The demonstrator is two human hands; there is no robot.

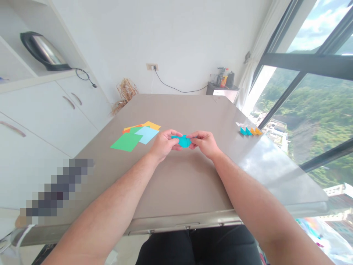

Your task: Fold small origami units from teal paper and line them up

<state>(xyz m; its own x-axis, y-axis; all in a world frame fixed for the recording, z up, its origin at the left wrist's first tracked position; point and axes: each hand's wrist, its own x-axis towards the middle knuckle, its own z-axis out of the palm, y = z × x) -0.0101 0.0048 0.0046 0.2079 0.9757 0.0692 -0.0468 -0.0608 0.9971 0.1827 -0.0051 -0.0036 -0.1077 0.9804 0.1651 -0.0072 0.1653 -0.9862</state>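
A folded piece of turquoise paper (184, 141) is held up between both hands, a little above the middle of the table. My left hand (167, 142) pinches its left end, thumb in front and fingers behind. At the opposite end, my right hand (203, 141) grips it between thumb and fingers. Fold lines show on the paper's front; its edges are partly hidden by the fingers. Left of my hands lie loose sheets of coloured paper: a green sheet (127, 141), a light blue sheet (148, 134) and a yellow sheet (152, 125), overlapping one another.
Small folded paper shapes, turquoise ones (245, 131) and yellow-orange ones (256, 131), stand in a row at the table's right. The brown-grey table (176, 184) reaches toward the wall. A blurred-out dark object (59, 191) lies at the left edge. A large window (298, 95) borders the right side.
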